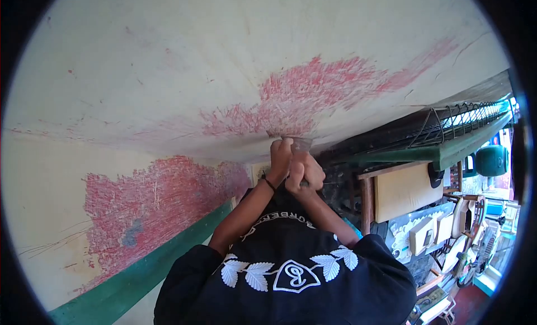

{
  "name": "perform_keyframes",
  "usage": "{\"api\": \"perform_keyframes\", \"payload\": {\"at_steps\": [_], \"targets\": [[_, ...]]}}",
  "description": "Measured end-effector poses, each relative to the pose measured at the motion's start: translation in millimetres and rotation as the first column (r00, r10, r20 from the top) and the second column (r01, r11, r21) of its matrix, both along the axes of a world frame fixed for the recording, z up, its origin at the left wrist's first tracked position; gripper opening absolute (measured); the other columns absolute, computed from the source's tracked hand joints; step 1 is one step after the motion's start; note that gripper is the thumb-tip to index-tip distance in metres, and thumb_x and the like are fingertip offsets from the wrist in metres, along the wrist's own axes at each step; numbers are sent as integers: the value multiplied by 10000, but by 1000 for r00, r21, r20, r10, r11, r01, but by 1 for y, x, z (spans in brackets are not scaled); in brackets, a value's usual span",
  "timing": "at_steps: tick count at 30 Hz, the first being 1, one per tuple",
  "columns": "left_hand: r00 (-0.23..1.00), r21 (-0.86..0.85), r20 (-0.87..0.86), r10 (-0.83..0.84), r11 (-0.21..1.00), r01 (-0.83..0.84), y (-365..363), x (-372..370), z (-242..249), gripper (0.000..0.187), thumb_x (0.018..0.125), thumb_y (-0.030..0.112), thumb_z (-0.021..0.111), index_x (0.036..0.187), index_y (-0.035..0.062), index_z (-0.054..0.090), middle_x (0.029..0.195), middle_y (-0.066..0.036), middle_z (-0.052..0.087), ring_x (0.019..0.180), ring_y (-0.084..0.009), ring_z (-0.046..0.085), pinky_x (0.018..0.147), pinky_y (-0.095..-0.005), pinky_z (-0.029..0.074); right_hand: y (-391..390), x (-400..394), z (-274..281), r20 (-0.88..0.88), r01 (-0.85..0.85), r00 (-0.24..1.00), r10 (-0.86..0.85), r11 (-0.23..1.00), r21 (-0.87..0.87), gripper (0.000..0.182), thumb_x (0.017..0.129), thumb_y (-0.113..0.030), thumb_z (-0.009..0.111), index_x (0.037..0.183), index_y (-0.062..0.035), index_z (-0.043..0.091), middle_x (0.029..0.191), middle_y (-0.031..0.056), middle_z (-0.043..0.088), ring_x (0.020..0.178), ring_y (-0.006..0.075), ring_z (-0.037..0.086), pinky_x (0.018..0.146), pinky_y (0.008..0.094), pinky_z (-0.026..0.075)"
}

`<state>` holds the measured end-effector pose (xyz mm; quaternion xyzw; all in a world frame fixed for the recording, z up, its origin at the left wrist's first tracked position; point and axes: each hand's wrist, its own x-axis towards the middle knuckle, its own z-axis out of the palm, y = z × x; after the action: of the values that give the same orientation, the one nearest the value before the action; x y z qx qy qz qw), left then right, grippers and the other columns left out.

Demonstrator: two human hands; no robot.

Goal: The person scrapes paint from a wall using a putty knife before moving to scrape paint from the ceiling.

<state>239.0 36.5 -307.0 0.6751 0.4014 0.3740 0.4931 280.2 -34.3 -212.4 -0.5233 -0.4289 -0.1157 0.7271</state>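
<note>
A wide-bladed paint scraper [302,143] is pressed against the pale wall [184,68], at the lower edge of a patch of scratched red paint [324,82]. My right hand [307,173] is closed around its handle, which is mostly hidden in the fist. My left hand [281,157], with a dark band at the wrist, is closed with its fingers on the blade's left part. Part of the blade shows between and above the hands. A second scraped red patch [156,207], with a small grey spot, lies on the adjoining wall to the left.
A green band [145,269] runs along the bottom of the left wall. To the right stand a green-edged shelf with a wire rack [464,124], a cushioned wooden piece of furniture [408,193], and a cluttered table with boxes [422,235].
</note>
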Motion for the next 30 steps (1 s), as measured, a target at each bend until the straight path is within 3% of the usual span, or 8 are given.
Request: {"api": "perform_keyframes", "payload": {"at_steps": [3,6,10,12,15,20,25,30], "targets": [[975,-559,181,126,829,-3,-4,6,31,339,904,217,562,629,20,536,628,-37,544,562,-140,499,504,-361,391,-8,5,7,-52,8,999,-12,998,-66,248,935,2,508,722,73,612,714,194,674,615,283,664,603,398,568],[982,-448,177,60,894,27,-4,1,34,337,903,215,563,634,13,529,631,-39,544,575,-147,505,525,-371,400,-8,0,-9,35,-19,999,17,997,72,232,935,10,503,754,83,627,751,202,687,653,289,683,629,380,571],[992,-419,121,45,908,10,5,-3,-10,354,919,219,570,633,15,525,625,-29,544,581,-146,495,541,-387,402,-14,-4,-1,-79,37,995,-55,977,-210,233,918,18,501,734,95,621,753,212,685,647,316,685,620,392,572],[981,-475,188,52,879,45,0,-2,23,360,927,220,566,633,19,519,620,-19,535,582,-143,485,544,-393,400,-14,-4,-4,-5,-8,1000,8,1000,7,208,912,33,516,761,100,643,749,209,681,647,320,687,629,379,570],[990,-138,-3,-139,981,137,10,-10,-22,372,939,215,546,630,11,505,611,-3,504,580,-137,471,544,-388,399,-9,-8,-22,111,-24,993,34,996,-87,210,908,38,519,748,98,642,732,195,677,629,313,678,619,379,571],[999,-26,-14,-37,999,37,4,-18,-6,231,868,182,659,721,13,604,656,-153,644,620,-355,625,634,-449,501,-13,-15,-24,67,-44,996,57,984,-174,184,922,30,551,754,63,620,760,178,676,662,305,690,617,366,552],[989,-137,35,-141,980,145,14,-19,-26,316,941,202,550,671,41,577,652,-38,573,607,-147,553,564,-363,440,-11,-16,-13,99,-42,993,56,989,-138,236,956,1,527,754,59,635,736,155,671,625,290,671,621,366,564],[985,-417,119,-127,894,166,8,-23,-26,264,946,167,550,813,-18,684,770,-115,725,696,-203,686,654,-361,539,-5,-16,-35,139,-87,985,100,992,-95,248,970,-25,531,764,55,644,748,158,673,637,278,671,642,369,567]]}}
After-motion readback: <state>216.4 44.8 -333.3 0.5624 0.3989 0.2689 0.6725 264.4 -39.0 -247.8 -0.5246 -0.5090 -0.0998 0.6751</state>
